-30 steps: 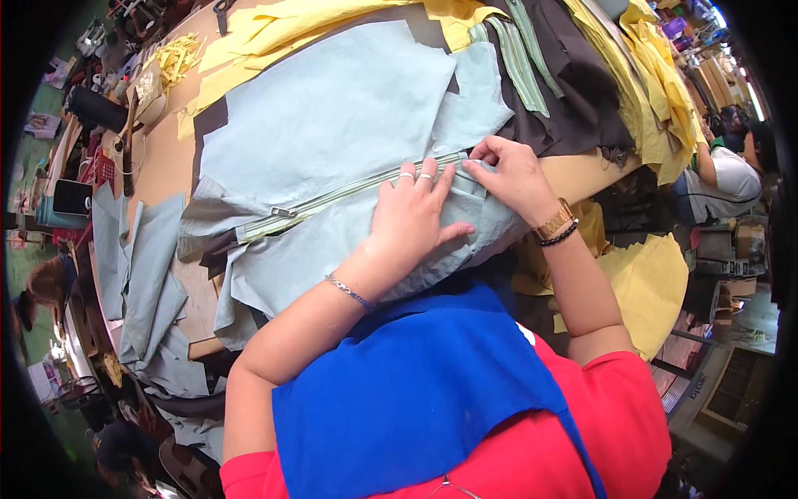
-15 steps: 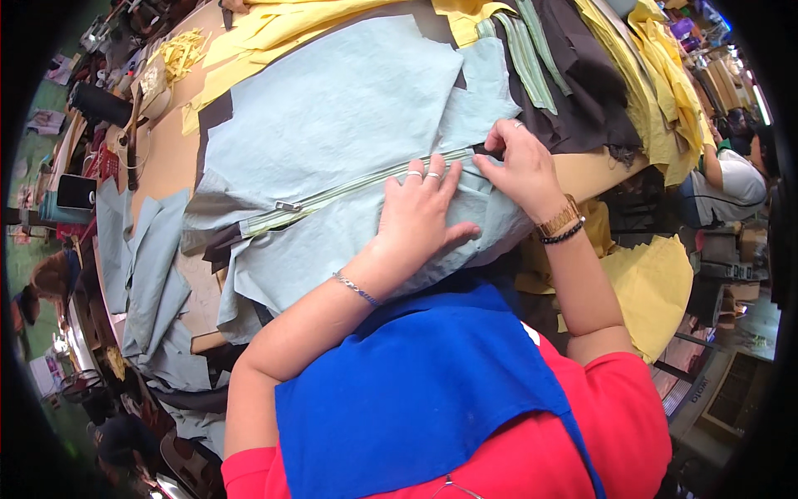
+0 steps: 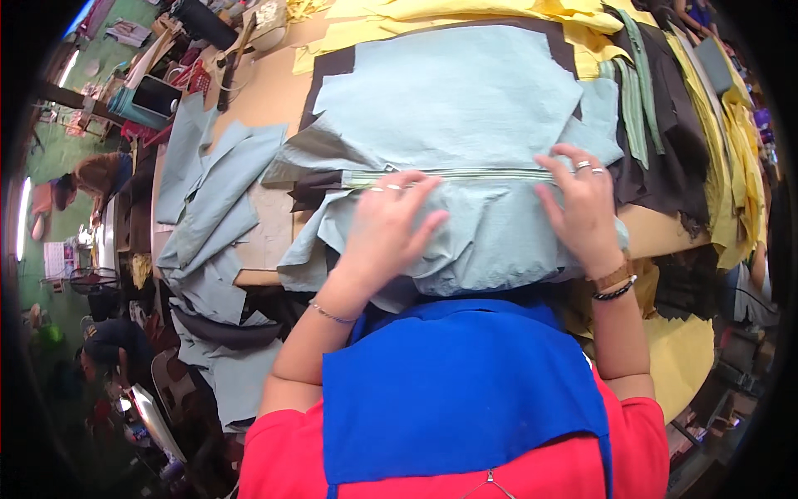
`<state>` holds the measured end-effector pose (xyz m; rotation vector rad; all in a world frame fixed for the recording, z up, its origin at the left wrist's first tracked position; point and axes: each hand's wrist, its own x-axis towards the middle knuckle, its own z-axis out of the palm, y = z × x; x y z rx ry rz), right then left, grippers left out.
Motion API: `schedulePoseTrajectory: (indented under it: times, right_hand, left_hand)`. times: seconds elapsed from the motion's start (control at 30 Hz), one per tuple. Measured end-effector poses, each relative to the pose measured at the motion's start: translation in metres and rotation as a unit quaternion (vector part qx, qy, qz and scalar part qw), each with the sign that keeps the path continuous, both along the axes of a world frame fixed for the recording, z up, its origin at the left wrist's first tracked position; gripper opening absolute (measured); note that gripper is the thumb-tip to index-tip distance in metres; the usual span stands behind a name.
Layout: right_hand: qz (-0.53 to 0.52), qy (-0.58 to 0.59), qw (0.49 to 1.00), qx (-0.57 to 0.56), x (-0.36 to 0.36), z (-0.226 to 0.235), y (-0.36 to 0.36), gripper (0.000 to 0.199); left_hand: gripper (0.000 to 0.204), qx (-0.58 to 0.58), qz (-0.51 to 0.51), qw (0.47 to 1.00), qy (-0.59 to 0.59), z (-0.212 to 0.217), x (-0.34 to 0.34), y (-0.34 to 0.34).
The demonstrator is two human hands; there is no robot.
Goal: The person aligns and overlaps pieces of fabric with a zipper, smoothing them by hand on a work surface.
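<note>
A pale blue-grey cloth piece [image 3: 453, 100] is spread over the table, with a second gathered pale cloth [image 3: 490, 233] lying on my side. Between them runs a zipper [image 3: 482, 175] with green-striped tape, nearly level across the view. My left hand [image 3: 391, 220] lies at the zipper's left part, fingertips on the tape and thumb held apart. Its fingers hide the zip slider. Toward the zipper's right end, my right hand [image 3: 582, 204] touches the cloth with fingers spread and thumb away from them. Dark cloth [image 3: 316, 190] pokes out past the zipper's left end.
More pale cloth pieces [image 3: 208, 200] hang over the table's left edge. Yellow cloth [image 3: 465, 10] lies along the back. Striped zipper tapes [image 3: 629, 108] rest on dark cloth [image 3: 677, 125] at the right, beside more yellow cloth [image 3: 744, 166]. A phone-like dark device [image 3: 156, 96] is at far left.
My view has turned, so the zipper now runs level. My left hand has moved to the zipper's left part and covers the slider. My right hand has spread from its pinch at the right end.
</note>
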<state>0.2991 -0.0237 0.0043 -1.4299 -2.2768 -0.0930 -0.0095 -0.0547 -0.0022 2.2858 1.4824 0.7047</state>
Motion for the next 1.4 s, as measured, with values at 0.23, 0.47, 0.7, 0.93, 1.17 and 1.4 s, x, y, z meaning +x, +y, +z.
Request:
schedulePoseTrajectory:
  times: [0.23,0.47,0.7,0.93,1.17,1.4]
  right_hand:
    - [0.132,0.1,0.983,-0.077,-0.081,-0.037,-0.002,0.035]
    - [0.135,0.126,0.98,-0.077,-0.08,-0.05,-0.002,0.036]
    - [0.133,0.132,0.98,-0.071,-0.081,-0.048,-0.003,0.034]
    - [0.129,0.13,0.981,-0.068,-0.081,-0.046,-0.003,0.031]
    - [0.125,0.131,0.98,-0.082,-0.08,-0.046,-0.003,0.031]
    - [0.132,0.136,0.979,-0.081,-0.081,-0.046,-0.003,0.031]
  left_hand:
    - [0.029,0.069,0.098,0.986,0.113,-0.003,-0.026,-0.004]
    - [0.021,0.036,0.134,0.988,0.068,-0.009,-0.035,0.007]
    - [0.016,0.072,0.123,0.986,0.088,-0.02,-0.029,0.014]
    - [0.01,0.034,0.121,0.991,0.053,-0.016,-0.025,0.018]
    - [0.005,0.077,0.079,0.994,0.006,-0.021,-0.031,0.007]
    - [0.007,0.094,0.048,0.99,0.092,-0.018,-0.046,0.0]
